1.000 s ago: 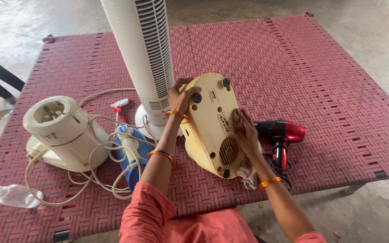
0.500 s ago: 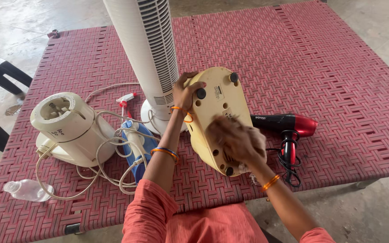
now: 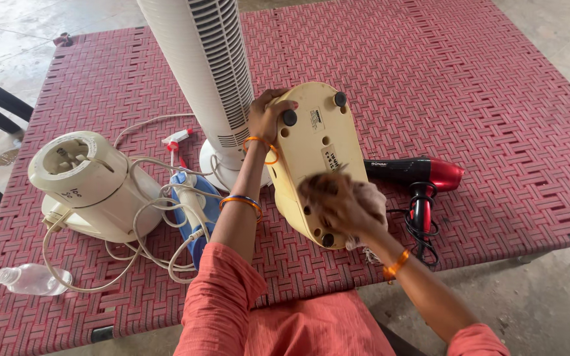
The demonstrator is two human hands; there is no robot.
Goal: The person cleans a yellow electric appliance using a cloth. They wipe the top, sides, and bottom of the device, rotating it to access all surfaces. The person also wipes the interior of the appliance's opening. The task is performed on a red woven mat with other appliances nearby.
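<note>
cot: the red woven cot [image 3: 470,86] fills pretty much the whole frame, everything's sitting on it.
tower fan: white tower fan [image 3: 202,72] stands upright, top centre-left, its round foot just left of the thing I'm working on.
mixer base: cream mixer base [image 3: 315,151], dead centre, tipped up on its side so the underside with the black feet faces me.
second base: another off-white mixer base [image 3: 87,184] upright at the left, its cord [image 3: 146,244] looped loosely in front.
hair dryer: red and black hair dryer [image 3: 423,178] lying just right of the cream base.
iron: blue iron [image 3: 196,211], lower centre-left, tangled in the cord.
bottle: clear plastic bottle [image 3: 31,280] on its side, bottom left.
left hand: my left hand [image 3: 265,118] is gripping the cream base's top left edge.
right hand: my right hand [image 3: 338,204], blurry, is bunched around a cloth [image 3: 371,198], pressed on the lower underside.
</note>
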